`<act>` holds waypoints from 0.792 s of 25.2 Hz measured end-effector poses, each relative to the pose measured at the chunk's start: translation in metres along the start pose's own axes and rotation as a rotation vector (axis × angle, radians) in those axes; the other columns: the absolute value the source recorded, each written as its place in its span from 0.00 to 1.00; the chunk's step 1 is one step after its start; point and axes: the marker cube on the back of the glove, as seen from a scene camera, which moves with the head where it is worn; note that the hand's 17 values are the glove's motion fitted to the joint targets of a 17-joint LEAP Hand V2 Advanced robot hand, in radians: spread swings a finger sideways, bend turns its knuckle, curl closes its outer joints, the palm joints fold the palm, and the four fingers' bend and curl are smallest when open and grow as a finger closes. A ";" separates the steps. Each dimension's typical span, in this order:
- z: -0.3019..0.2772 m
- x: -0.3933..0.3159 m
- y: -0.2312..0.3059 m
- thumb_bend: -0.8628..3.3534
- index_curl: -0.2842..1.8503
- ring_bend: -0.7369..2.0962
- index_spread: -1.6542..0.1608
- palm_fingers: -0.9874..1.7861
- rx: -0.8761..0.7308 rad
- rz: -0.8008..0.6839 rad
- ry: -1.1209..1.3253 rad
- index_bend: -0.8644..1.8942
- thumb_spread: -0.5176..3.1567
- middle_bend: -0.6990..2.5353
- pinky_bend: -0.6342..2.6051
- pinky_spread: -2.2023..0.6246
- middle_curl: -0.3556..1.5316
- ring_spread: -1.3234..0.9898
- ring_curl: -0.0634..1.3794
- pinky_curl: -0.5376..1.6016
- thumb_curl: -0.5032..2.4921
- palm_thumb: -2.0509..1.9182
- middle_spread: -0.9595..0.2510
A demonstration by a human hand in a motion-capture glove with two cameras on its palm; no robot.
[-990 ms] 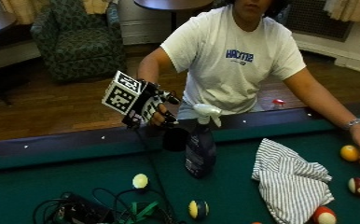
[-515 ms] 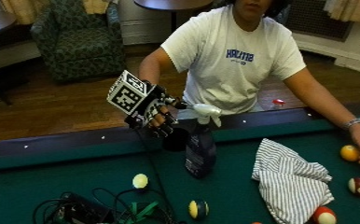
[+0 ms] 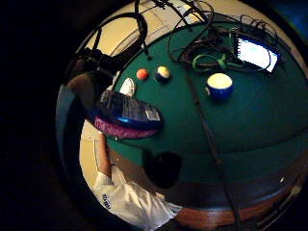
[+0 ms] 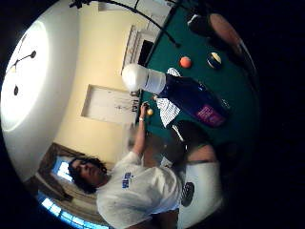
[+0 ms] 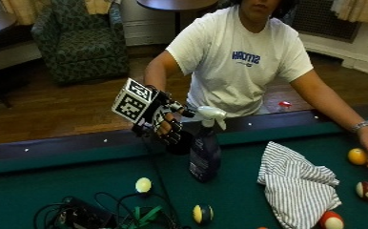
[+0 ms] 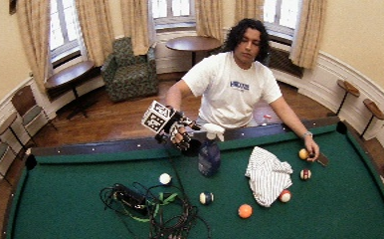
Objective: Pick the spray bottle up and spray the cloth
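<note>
gloved right hand (image 5: 168, 128) beside spray bottle (image 5: 204, 151); label unreadable

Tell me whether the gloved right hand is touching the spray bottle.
Apart. The outside view shows the gloved right hand raised beside the spray bottle, with a strip of table rail between the fingers and the white nozzle.

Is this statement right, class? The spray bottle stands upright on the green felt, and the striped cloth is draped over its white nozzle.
Not quite. The spray bottle does stand upright on the felt, but the striped cloth lies crumpled on the felt beside it, apart from the nozzle. The outside view shows this.
</note>
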 end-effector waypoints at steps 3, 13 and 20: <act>0.004 -0.002 -0.005 0.20 0.27 0.44 0.70 0.61 -0.001 0.004 -0.027 0.35 0.40 0.28 0.34 0.80 0.40 0.49 0.28 0.42 0.31 0.72 0.65; 0.023 -0.011 -0.011 0.20 0.26 0.45 0.71 0.72 -0.054 -0.018 -0.119 0.37 0.39 0.31 0.31 0.77 0.41 0.48 0.28 0.41 0.31 0.74 0.62; 0.032 -0.018 -0.016 0.20 0.28 0.43 0.72 0.74 -0.084 -0.028 -0.175 0.37 0.39 0.30 0.31 0.75 0.41 0.48 0.30 0.41 0.32 0.75 0.60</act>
